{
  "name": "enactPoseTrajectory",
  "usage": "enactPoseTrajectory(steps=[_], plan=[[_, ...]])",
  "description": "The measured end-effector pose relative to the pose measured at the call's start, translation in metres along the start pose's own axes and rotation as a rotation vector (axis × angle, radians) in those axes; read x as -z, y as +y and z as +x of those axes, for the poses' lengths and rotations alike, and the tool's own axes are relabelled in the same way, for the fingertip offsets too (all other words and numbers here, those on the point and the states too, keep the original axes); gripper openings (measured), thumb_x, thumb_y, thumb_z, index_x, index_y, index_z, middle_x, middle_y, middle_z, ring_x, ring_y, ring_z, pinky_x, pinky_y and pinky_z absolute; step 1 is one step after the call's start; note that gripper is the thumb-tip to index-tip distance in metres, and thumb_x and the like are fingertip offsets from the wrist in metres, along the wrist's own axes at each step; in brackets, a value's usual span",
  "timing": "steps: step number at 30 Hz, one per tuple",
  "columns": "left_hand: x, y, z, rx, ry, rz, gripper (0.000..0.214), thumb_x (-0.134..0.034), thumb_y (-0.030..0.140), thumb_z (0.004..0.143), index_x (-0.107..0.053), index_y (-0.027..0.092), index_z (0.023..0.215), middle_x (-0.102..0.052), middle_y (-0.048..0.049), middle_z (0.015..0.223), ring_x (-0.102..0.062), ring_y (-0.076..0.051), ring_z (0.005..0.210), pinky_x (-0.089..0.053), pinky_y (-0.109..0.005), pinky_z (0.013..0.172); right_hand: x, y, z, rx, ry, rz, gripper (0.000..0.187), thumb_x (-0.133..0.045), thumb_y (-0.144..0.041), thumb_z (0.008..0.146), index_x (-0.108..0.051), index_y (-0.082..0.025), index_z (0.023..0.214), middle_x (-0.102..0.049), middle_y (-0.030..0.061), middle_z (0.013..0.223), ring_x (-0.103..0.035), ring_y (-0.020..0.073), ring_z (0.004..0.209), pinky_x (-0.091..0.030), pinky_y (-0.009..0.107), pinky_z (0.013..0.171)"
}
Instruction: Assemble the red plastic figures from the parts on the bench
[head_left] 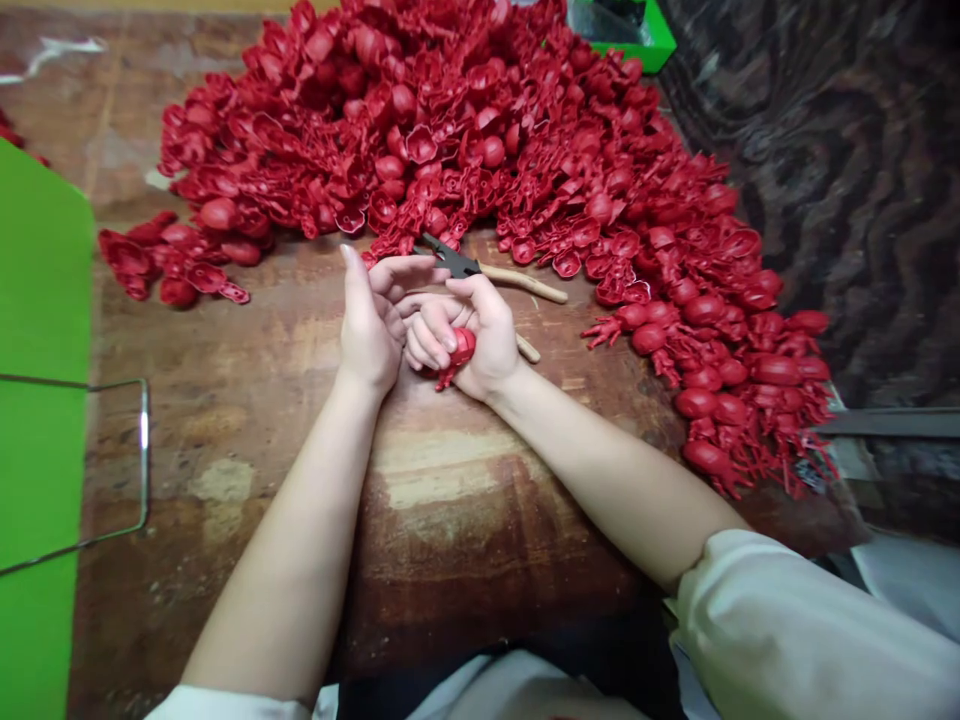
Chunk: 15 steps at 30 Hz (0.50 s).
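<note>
My right hand (484,335) is closed around a small red plastic figure part (463,347), rounded on top with thin limb-like bits poking out below. Beside it, my left hand (375,325) is cupped with the thumb raised and fingers apart, its fingertips close to the right hand's fingers. Nothing shows in the left palm, though its far side is partly hidden. Just beyond both hands lie pliers (456,262) with dark jaws and tan handles, partly covered by the right hand.
A large heap of red plastic parts (420,145) arcs across the back and right of the worn wooden table (225,400). A smaller cluster of red parts (180,262) lies at left. A green bin with a wire handle (45,320) stands far left; another green box (656,40) sits behind.
</note>
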<state>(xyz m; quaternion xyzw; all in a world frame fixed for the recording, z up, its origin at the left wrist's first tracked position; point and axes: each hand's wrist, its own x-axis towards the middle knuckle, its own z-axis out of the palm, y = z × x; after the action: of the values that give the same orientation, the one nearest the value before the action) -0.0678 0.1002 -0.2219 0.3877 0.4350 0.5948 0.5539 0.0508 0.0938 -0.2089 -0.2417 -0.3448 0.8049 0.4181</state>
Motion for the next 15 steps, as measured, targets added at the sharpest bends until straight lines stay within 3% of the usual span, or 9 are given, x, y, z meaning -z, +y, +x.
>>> enactPoseTrajectory(steps=[6, 11, 13, 15], plan=[[0.000, -0.009, 0.001, 0.021, -0.026, 0.034, 0.084, -0.032, 0.093, 0.094, -0.077, 0.023, 0.105, -0.078, -0.0088, 0.089, -0.079, -0.025, 0.089, -0.059, -0.032, 0.070, -0.006, 0.002, 0.000, 0.025, 0.104, -0.046, 0.068, -0.023, -0.046, 0.106, -0.034, -0.028, 0.041, -0.039, -0.0005, 0.035, -0.040, 0.0119, 0.043, -0.048, 0.027, 0.056], [-0.001, -0.014, 0.000, -0.016, -0.038, 0.061, 0.085, -0.031, 0.093, 0.094, -0.078, 0.023, 0.104, -0.077, -0.0072, 0.085, -0.077, -0.022, 0.079, -0.054, -0.029, 0.065, -0.005, 0.003, 0.003, 0.019, 0.130, -0.081, 0.067, -0.017, -0.040, 0.104, -0.033, -0.025, 0.040, -0.037, -0.0022, 0.034, -0.038, 0.0077, 0.042, -0.043, 0.026, 0.056], [-0.001, -0.014, -0.001, -0.020, -0.041, 0.069, 0.085, -0.032, 0.092, 0.094, -0.079, 0.023, 0.102, -0.076, -0.0070, 0.083, -0.076, -0.021, 0.077, -0.053, -0.029, 0.064, -0.003, 0.003, 0.003, 0.025, 0.144, -0.048, 0.068, -0.018, -0.043, 0.106, -0.033, -0.025, 0.042, -0.036, -0.0019, 0.036, -0.039, 0.0084, 0.043, -0.042, 0.027, 0.055], [0.000, -0.014, -0.001, -0.010, -0.060, 0.088, 0.084, -0.033, 0.092, 0.095, -0.079, 0.022, 0.100, -0.076, -0.0067, 0.082, -0.075, -0.020, 0.076, -0.053, -0.028, 0.064, 0.001, 0.002, 0.004, 0.037, 0.179, -0.002, 0.067, -0.030, -0.056, 0.106, -0.034, -0.025, 0.046, -0.038, -0.0021, 0.042, -0.041, 0.0111, 0.046, -0.045, 0.029, 0.055]])
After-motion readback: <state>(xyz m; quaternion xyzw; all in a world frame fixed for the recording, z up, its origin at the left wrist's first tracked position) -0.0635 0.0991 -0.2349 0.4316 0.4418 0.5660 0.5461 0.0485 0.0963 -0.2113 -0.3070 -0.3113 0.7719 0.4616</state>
